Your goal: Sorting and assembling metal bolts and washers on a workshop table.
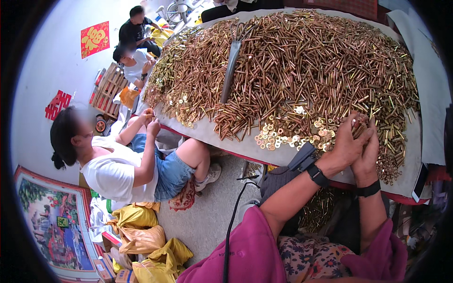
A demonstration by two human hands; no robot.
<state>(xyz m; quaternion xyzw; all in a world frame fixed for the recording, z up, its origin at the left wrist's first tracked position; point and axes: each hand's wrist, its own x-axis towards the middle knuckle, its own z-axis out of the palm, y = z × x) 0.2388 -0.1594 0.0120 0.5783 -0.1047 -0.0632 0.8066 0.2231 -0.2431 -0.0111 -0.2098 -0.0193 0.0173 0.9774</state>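
Observation:
A wide heap of brass-coloured bolts (302, 61) covers the table in front of me. At its near right edge, my left hand (347, 147) and my right hand (370, 155) are cupped together around a small bunch of the bolts (360, 123). Their fingers are closed, and the palms hide part of the bunch. Shiny flat washers (283, 137) lie spread just left of my hands. To the right of my right hand is a pile of small nuts (389, 165). A dark band sits around each of my wrists.
A long grey tool (230, 70) lies on the heap. A phone (419, 183) rests at the table's right corner. At left a person in a white top (120, 160) sits working with small pieces; two more people sit farther back. Yellow bags (137, 217) stand on the floor.

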